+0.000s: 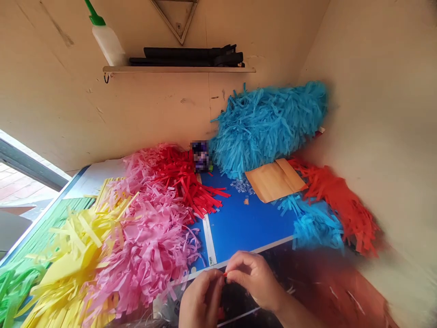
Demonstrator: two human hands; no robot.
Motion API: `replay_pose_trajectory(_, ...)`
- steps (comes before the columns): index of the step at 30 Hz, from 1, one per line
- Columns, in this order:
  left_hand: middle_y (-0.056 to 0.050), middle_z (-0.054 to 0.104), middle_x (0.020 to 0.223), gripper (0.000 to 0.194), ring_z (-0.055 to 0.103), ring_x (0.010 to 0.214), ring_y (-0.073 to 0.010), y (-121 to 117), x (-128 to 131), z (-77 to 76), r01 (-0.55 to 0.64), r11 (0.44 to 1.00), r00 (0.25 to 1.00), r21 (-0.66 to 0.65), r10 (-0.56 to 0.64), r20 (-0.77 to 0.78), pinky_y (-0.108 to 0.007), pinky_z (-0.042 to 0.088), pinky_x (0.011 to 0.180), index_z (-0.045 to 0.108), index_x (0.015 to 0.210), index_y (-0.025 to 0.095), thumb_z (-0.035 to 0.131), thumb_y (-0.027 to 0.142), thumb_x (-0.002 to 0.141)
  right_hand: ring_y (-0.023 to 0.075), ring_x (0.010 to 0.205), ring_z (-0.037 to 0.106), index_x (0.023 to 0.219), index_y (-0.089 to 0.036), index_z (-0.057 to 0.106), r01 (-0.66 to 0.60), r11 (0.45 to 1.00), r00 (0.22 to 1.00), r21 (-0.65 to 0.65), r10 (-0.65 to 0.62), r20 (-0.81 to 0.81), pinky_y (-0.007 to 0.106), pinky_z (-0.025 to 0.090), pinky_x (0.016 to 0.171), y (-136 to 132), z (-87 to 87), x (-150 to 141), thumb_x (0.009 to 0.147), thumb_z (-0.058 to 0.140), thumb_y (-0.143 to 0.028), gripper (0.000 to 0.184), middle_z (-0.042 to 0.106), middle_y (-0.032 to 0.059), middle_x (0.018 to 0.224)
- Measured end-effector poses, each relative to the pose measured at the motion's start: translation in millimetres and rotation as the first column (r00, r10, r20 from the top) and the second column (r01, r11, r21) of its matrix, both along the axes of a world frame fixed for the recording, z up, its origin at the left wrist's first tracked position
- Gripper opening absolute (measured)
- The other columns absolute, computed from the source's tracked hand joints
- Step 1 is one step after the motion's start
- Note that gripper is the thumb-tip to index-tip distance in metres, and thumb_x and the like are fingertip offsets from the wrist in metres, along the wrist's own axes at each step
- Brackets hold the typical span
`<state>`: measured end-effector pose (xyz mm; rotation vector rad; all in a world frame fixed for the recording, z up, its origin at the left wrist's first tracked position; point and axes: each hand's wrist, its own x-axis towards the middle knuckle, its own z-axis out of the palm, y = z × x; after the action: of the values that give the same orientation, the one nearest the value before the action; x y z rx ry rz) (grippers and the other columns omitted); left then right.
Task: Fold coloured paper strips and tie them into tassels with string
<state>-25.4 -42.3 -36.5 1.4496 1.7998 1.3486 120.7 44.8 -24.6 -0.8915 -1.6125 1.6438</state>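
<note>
Both of my hands meet at the near edge of the blue table top (pixel 246 223). My left hand (pixel 200 298) and my right hand (pixel 254 278) are closed in a pinch on a small red piece (pixel 225 274) held between their fingertips. A heap of pink paper fringe (pixel 150 241) lies just left of my hands. A red fringe pile (pixel 186 180) sits behind it. Something dark and reddish lies under my wrists, blurred.
Yellow fringe (pixel 75 255) and green fringe (pixel 13 282) lie at far left. A large blue fringe heap (pixel 269 125), brown paper (pixel 275 180), light-blue fringe (pixel 316 225) and orange-red fringe (pixel 341 205) fill the right. A wall shelf (pixel 177 69) holds a white bottle (pixel 107 41).
</note>
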Motion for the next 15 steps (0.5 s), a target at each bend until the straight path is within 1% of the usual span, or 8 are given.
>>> replay_pose_trajectory(2,0.001,0.071,0.074,0.018,0.066,0.063,-0.0126,0.5,-3.6,0.9,0.065,0.996,0.986,0.053,-0.056,-0.16,-0.019,0.051,0.061,0.069,0.087,0.025,0.057,0.035,0.095,0.0146,0.076,0.063,0.076,-0.019,0.073,0.02,0.996,0.998,0.086,-0.024,0.051,0.024,0.048,0.072,-2.9,1.5,5.1,0.082,0.072,-0.021,0.007,0.07,0.0011,0.078)
replay_pose_trajectory(3,0.001,0.072,0.076,0.016,0.068,0.064,-0.012,1.1,-5.5,1.8,0.101,0.992,0.968,0.074,-0.081,-0.236,-0.017,0.052,0.061,0.069,0.089,0.025,0.057,0.032,0.095,0.0146,0.076,0.063,0.076,-0.019,0.073,0.032,0.993,0.997,0.109,-0.039,0.069,0.023,0.048,0.072,-4.2,2.0,7.4,0.084,0.071,-0.022,0.008,0.07,0.0012,0.078)
replay_pose_trajectory(5,0.0,0.072,0.077,0.014,0.069,0.064,-0.0114,2.6,-8.3,3.8,0.168,0.981,0.924,0.092,-0.125,-0.361,-0.016,0.052,0.061,0.069,0.091,0.026,0.056,0.029,0.096,0.0143,0.073,0.061,0.077,-0.019,0.071,0.047,0.992,0.994,0.116,-0.057,0.089,0.023,0.046,0.069,-6.5,1.7,11.2,0.086,0.069,-0.025,0.011,0.068,0.0009,0.076)
replay_pose_trajectory(7,0.0,0.072,0.076,0.017,0.069,0.063,-0.0117,4.0,-8.3,4.6,0.193,0.977,0.899,0.092,-0.139,-0.414,-0.016,0.053,0.059,0.069,0.09,0.025,0.054,0.029,0.096,0.0139,0.07,0.06,0.076,-0.019,0.07,0.034,0.994,0.994,0.103,-0.044,0.097,0.023,0.045,0.067,-8.7,0.5,13.8,0.089,0.066,-0.028,0.016,0.066,0.0005,0.073)
replay_pose_trajectory(8,0.0,0.072,0.075,0.018,0.069,0.062,-0.0119,4.3,-7.1,4.1,0.199,0.976,0.898,0.09,-0.145,-0.415,-0.017,0.053,0.058,0.069,0.089,0.025,0.053,0.03,0.097,0.0139,0.069,0.059,0.075,-0.019,0.069,0.026,0.994,0.994,0.107,-0.037,0.102,0.023,0.045,0.067,-9.8,-0.2,14.7,0.089,0.066,-0.029,0.017,0.065,0.0005,0.072)
replay_pose_trajectory(10,0.0,0.071,0.072,0.02,0.068,0.06,-0.0122,4.1,-3.1,1.4,0.199,0.976,0.919,0.084,-0.156,-0.361,-0.017,0.053,0.057,0.069,0.086,0.025,0.054,0.032,0.096,0.0143,0.069,0.059,0.075,-0.019,0.069,0.019,0.992,0.993,0.129,-0.034,0.117,0.024,0.045,0.067,-12.1,-1.5,16.4,0.089,0.067,-0.029,0.017,0.065,0.001,0.073)
replay_pose_trajectory(12,0.0,0.07,0.07,0.021,0.067,0.059,-0.0123,2.8,1.3,-2.5,0.165,0.984,0.956,0.069,-0.143,-0.257,-0.017,0.053,0.055,0.067,0.083,0.024,0.054,0.035,0.096,0.0158,0.074,0.062,0.078,-0.019,0.071,0.017,0.991,0.993,0.135,-0.033,0.115,0.024,0.046,0.069,-14.5,-2.4,17.9,0.087,0.069,-0.028,0.012,0.067,0.0025,0.078)
replay_pose_trajectory(15,0.001,0.069,0.066,0.024,0.066,0.056,-0.0122,0.0,5.1,-7.1,0.098,0.994,0.988,0.037,-0.093,-0.125,-0.017,0.052,0.053,0.066,0.079,0.024,0.058,0.041,0.094,0.0172,0.077,0.065,0.082,-0.019,0.073,0.02,0.997,0.997,0.079,-0.026,0.068,0.025,0.049,0.072,-17.0,-4.6,19.7,0.085,0.07,-0.025,0.008,0.07,0.004,0.082)
